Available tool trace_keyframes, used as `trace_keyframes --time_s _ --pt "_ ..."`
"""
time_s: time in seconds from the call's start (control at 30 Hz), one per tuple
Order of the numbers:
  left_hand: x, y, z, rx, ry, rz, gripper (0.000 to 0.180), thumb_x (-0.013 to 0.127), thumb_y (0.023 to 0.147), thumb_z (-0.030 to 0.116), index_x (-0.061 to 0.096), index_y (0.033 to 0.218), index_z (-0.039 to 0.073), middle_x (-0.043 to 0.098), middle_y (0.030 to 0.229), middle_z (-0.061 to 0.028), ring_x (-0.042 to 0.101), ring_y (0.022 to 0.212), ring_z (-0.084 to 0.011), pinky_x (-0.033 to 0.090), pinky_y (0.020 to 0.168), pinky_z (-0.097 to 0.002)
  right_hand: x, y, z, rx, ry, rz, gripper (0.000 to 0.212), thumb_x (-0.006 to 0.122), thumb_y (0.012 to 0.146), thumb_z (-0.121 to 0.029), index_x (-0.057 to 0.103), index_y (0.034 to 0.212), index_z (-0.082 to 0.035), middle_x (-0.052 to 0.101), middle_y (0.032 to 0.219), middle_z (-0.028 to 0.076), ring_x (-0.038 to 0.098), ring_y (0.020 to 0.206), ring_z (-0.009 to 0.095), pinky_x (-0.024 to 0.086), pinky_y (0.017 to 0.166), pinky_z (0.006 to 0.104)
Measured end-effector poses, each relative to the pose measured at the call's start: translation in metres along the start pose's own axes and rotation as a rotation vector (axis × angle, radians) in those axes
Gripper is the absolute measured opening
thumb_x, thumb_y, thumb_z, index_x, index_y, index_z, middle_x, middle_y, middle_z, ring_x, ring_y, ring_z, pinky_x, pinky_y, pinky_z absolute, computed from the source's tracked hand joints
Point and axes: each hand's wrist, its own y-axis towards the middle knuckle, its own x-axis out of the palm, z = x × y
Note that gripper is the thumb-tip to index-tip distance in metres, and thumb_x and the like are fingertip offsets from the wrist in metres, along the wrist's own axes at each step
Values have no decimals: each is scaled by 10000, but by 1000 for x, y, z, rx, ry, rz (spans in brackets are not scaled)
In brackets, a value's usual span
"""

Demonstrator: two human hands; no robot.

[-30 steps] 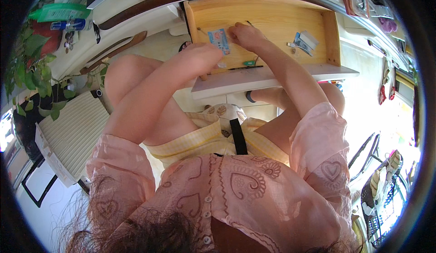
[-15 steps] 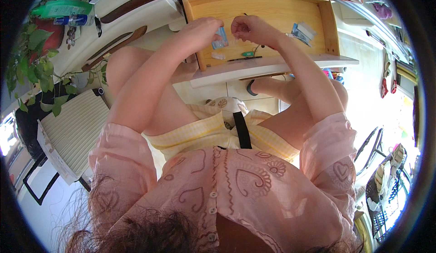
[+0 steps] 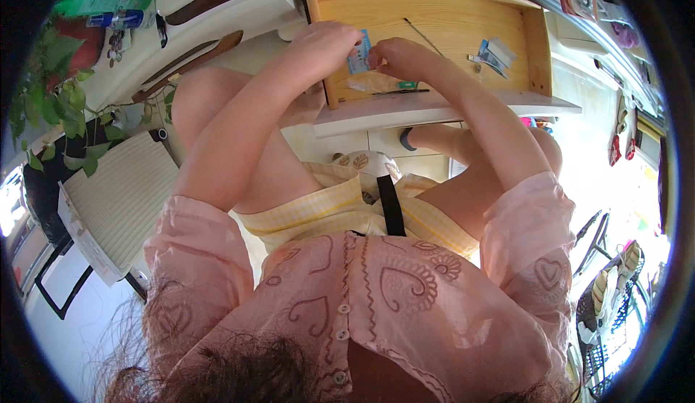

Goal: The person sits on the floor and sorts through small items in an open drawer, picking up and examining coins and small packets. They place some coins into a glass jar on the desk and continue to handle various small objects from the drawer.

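My left hand (image 3: 329, 44) is closed over the left side of the drawer, gripping a small flat blue packet (image 3: 360, 54) by its upper part. Close against the packet's right edge is my right hand (image 3: 404, 58), with its fingers curled together. Whether those fingers pinch the packet or some small thing is too fine to make out. Beneath both hands lies the pulled-out wooden drawer (image 3: 463, 8). A crinkled clear plastic piece (image 3: 371, 84) rests in it below the packet, beside a small green object (image 3: 407, 85).
A thin dark stick (image 3: 421, 34) lies in the drawer beyond my right hand. Blue and white packets (image 3: 495, 57) are at its right side, and a slim black pen-like item (image 3: 400, 91) is by its front. To the left stand a leafy plant (image 3: 61, 120) and a ribbed stool (image 3: 119, 193).
My right hand has come down and closer to the blue packet. The thin stick now shows more fully in the drawer, and more of the clear plastic is visible. The whole view has shifted slightly.
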Motion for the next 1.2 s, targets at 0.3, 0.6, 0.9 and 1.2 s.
trace_keyframes --time_s 0.3,0.6,0.9,1.2 --pt "-2 5 0 -39 92 -75 241 489 811 153 603 1008 74 613 953 -152 585 910 -292 460 753 -394 33 41 -4 -126 44 -307 117 616 691 -81 606 803 -50 612 738 104 590 724 226 455 635 341" --pt "-5 7 5 -7 108 -73 213 533 808 154 591 1004 96 610 912 -161 582 877 -316 454 721 -411 38 37 -3 -145 -109 -339 54 571 725 -98 586 738 -47 580 660 95 583 666 215 454 610 341" --pt "-3 15 18 -72 -519 -159 185 505 862 166 593 825 8 603 698 -114 590 610 -191 443 558 -325 -57 -52 -24 185 706 14 152 509 849 -117 540 917 15 586 727 84 587 599 135 500 570 269" --pt "-18 18 52 -14 -1050 -49 132 541 862 148 584 861 23 611 720 -21 490 552 -48 385 482 -180 -80 -115 -49 269 968 513 144 544 842 -106 547 927 10 593 752 38 554 634 88 481 576 224"
